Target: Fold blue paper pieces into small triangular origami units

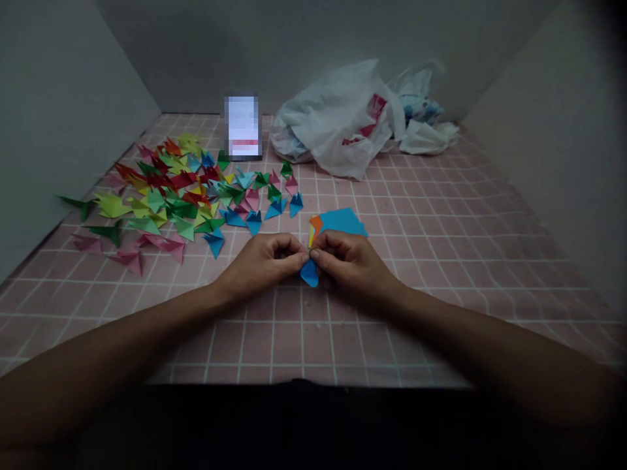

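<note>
Between my two hands is a small folded piece of blue origami paper [309, 274], its lower part hanging below the fingertips. My left hand [274, 261] pinches it from the left with thumb and forefinger. From the other side my right hand [353, 264] pinches the same piece, fingertips touching those of the left. The folds under the fingers are hidden. Just beyond my right hand lies a stack of blue paper sheets [343, 222], with an orange sheet [316, 225] and a bit of yellow paper showing at its left edge.
Many folded paper cranes [181, 207] in several colours spread over the left of the table. Behind them stands a lit phone [243, 127], its screen blurred. A white plastic bag [337, 117] and crumpled wrapping sit at the back. Pink checked cloth [441, 261] covers the table; walls enclose it.
</note>
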A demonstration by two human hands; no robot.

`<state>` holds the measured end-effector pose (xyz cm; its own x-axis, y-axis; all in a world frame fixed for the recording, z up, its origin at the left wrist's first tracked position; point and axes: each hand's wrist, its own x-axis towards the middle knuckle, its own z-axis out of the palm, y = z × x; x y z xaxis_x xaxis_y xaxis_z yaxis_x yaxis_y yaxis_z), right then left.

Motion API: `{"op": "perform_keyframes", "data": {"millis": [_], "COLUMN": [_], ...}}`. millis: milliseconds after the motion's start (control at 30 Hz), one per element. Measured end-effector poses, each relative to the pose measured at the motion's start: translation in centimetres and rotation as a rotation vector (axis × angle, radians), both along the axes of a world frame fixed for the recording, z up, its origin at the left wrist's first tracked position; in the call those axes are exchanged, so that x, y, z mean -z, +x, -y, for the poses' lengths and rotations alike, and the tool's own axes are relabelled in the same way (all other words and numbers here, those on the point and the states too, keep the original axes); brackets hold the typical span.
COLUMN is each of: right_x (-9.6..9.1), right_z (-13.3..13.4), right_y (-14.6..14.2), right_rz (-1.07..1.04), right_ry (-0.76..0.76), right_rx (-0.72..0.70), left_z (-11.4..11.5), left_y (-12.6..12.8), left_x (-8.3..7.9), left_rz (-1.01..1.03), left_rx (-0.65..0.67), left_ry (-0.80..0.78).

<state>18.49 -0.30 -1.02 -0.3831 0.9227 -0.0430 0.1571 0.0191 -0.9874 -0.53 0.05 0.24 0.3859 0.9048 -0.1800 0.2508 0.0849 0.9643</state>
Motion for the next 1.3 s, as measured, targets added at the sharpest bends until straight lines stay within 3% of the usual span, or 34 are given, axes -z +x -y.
{"op": "perform_keyframes", "data": {"millis": [233,467,600,767,1000,1300], "right_x": [0.4,0.2,0.4,0.3,0.0,0.5], "right_z": [0.0,0.1,0.3,0.6,1.3,1.3], "right_y": [0.1,0.0,-0.2,-0.5,-1.0,-1.2], "right_rz": [0.095,0.163,0.125,0.003,-0.256,-0.443], "right_ry": [0.197,0.307,0.239,0.116,-0.098,-0.216], "right_rx": [0.123,0.137,0.189,0.280,0.229,0.184], "left_z": [0.0,0.2,0.6,1.3,1.3,0.3], "left_y": [0.1,0.3,0.6,0.9,0.7,0.4], "left_x": [-0.1,-0.3,-0.2,0.3,1.0,1.7], "left_rz": [0.092,0.086,0.072,0.000,-0.108,0.102], "left_rx": [0.014,0.003,-0.046,-0.101,-0.170,-0.243], "left_ry": [-0.171,-0.182,-0.061,0.210,0.454,0.404]}}
